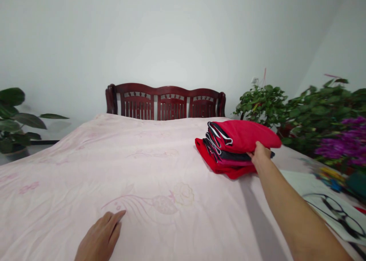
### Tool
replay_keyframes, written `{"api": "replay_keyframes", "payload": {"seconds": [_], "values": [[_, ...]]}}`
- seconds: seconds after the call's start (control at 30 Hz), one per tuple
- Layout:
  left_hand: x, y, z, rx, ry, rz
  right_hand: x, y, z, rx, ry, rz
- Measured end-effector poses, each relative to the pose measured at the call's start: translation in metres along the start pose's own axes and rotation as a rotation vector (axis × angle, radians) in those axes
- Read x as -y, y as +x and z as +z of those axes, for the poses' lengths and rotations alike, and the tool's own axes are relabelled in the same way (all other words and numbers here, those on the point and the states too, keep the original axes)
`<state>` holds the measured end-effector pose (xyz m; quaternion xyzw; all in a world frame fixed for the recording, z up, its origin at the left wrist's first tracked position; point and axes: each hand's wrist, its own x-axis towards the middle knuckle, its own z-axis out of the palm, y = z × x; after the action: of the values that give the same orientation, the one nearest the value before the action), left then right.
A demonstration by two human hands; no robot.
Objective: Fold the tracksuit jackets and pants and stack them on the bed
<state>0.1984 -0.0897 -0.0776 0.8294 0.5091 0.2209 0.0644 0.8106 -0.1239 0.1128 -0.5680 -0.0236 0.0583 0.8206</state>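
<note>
A stack of folded clothes sits at the right of the pale pink cloth (137,169), in red, dark and magenta layers with white piping. On top lies a red folded garment (243,133), its right side bulging out past the layers below. My right hand (260,154) is closed on the near edge of this garment, thumb on top and the other fingers mostly hidden beneath. Under it, a bright red folded garment (211,162) forms the bottom of the stack. My left hand (100,232) is low over the cloth at the front left, fingers stretched out and holding nothing.
Beyond the cloth stands a dark red wooden backrest (171,101) against the wall. Eyeglasses (337,213) lie on white paper (300,181) at the right. Leafy plants (320,112) and purple flowers (343,141) crowd the right side; another potted plant (17,120) is at left.
</note>
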Motion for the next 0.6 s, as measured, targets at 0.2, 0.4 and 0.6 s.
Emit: {"api": "replay_keyframes", "payload": {"seconds": [0.2, 0.4, 0.6], "values": [[-0.003, 0.001, -0.004, 0.01, -0.009, 0.004, -0.025, -0.054, -0.035, 0.051, -0.05, 0.027], [-0.005, 0.001, -0.009, 0.019, -0.061, 0.026, -0.089, -0.139, -0.084, 0.341, -0.214, 0.095], [-0.003, 0.0, -0.012, -0.008, -0.143, 0.061, -0.141, -0.203, -0.097, 0.622, -0.548, -0.017]]}}
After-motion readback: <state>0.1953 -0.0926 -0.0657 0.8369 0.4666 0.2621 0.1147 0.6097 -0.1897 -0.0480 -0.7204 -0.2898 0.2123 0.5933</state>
